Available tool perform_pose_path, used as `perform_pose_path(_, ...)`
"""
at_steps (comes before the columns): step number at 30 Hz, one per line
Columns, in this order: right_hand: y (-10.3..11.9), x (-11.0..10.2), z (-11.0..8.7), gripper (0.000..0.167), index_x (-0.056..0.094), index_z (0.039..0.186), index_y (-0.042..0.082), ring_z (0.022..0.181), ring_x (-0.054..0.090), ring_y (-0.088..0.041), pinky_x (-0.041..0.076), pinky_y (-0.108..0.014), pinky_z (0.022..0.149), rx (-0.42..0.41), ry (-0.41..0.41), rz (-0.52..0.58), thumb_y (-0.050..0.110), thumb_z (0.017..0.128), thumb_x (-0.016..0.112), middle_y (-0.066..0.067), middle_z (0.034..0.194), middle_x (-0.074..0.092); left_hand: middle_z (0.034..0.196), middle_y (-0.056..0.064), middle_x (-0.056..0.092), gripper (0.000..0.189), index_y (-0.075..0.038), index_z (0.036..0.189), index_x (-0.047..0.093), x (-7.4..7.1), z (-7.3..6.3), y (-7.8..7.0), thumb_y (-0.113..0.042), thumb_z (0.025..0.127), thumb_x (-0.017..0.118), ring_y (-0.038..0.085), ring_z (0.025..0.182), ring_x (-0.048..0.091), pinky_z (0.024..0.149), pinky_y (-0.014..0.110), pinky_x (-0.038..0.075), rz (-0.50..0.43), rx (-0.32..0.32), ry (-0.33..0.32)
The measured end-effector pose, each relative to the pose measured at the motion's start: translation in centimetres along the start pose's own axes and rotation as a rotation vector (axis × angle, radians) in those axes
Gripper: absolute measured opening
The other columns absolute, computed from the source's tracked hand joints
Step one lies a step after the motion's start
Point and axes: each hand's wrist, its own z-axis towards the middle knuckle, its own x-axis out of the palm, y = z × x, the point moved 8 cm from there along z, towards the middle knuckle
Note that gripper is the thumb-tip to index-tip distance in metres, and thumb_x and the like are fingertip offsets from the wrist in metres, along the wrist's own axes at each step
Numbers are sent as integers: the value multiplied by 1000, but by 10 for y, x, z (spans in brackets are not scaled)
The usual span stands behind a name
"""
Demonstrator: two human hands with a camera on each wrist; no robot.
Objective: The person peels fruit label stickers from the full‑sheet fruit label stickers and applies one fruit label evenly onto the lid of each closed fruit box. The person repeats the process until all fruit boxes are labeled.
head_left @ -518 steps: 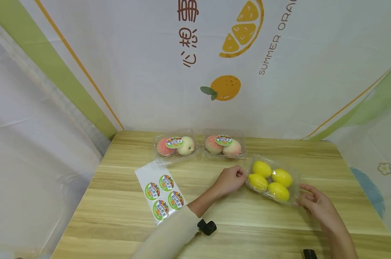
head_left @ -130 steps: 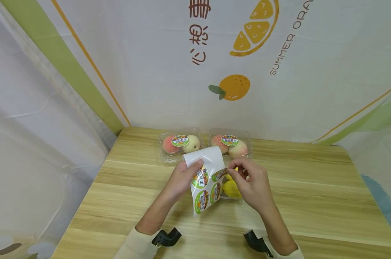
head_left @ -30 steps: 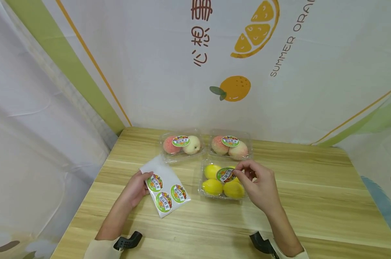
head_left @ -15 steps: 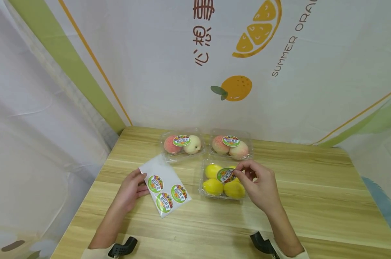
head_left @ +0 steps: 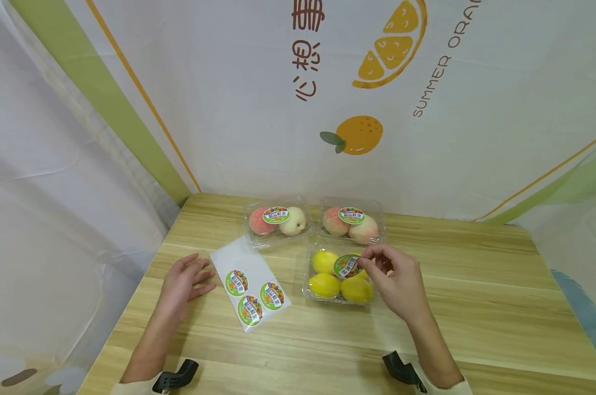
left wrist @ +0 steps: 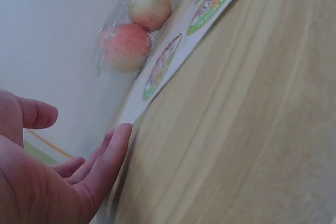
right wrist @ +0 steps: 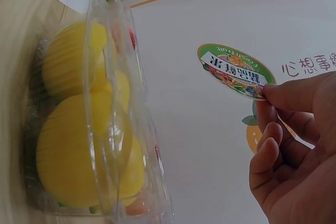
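Note:
My right hand (head_left: 398, 282) pinches the edge of a round fruit sticker (head_left: 347, 266) between thumb and forefinger. In the right wrist view, the sticker (right wrist: 236, 71) is apart from the clear plastic box of lemons (right wrist: 110, 129), above its lid. Several yellow lemons (head_left: 324, 286) sit inside that box. My left hand (head_left: 181, 285) lies just left of the white sticker sheet (head_left: 243, 255), fingers loosely spread and holding nothing. Three round stickers remain on the sheet, which lies flat on the table. In the left wrist view, the left fingertips (left wrist: 123, 129) are close to the sheet's corner.
Two clear boxes stand at the back of the wooden table (head_left: 455, 307): a left box with peach-like fruit (head_left: 293, 221) and a right box with peaches (head_left: 364, 227). Each has a round label on its lid. A printed white curtain (head_left: 258, 137) hangs behind.
My left hand has let go of the sticker sheet and moved left, leaving it on the table. The right hand still pinches the sticker over the lemon box, almost unmoved in the last second.

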Motion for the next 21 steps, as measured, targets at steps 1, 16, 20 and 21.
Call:
perform_pose_path(1,-1,0,0,19,74,93,8,67,51,-14,42,-22,58,8,0,-3,-7,92,85,5,77,62,160,25,45,66,3,172,19,-1,0,-2,-22,118,48,4,101,71,89,28,63,2,5,-21)
perform_pose_path(16,-9,1,1,14,75,95,5,69,53,-15,44,-19,60,56,-14,39,-6,94,82,1,80,65,110,6,70,23,1,127,70,76,-31,-63,-13,110,67,14,86,69,78,25,56,173,311,-90)
perform_pose_path(20,-10,2,2,15,75,95,5,69,53,-15,44,-19,60,52,-7,33,-8,95,81,1,80,65,104,7,75,15,-2,119,75,121,-44,-75,-10,108,69,18,86,70,78,27,56,231,419,37)
perform_pose_path(21,-10,2,2,15,75,95,6,69,53,-16,45,-20,60,51,-7,33,-8,94,80,1,80,65,103,6,76,14,-3,118,76,131,-46,-77,-10,108,70,20,86,70,78,27,56,252,446,72)
